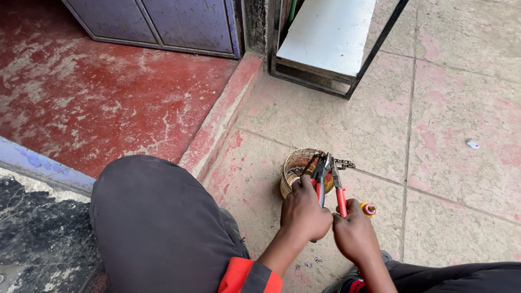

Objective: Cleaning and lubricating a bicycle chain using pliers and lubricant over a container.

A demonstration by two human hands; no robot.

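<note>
My left hand (305, 214) grips one pair of red-handled pliers (320, 179), and my right hand (354, 234) grips a second pair with red handles (339, 192). Both sets of jaws meet on a dark, greasy chain (343, 163) held over a small rusty tin can (296, 165) on the floor. The chain's end sticks out to the right past the can's rim. A small yellow and red object (369, 209) lies on the floor just right of my right hand.
My knee in dark trousers (157, 217) fills the lower left. A red step edge (222, 116) runs diagonally beside the can. A black metal frame with a white board (325, 38) stands at the back. A small white scrap (472, 144) lies at the right.
</note>
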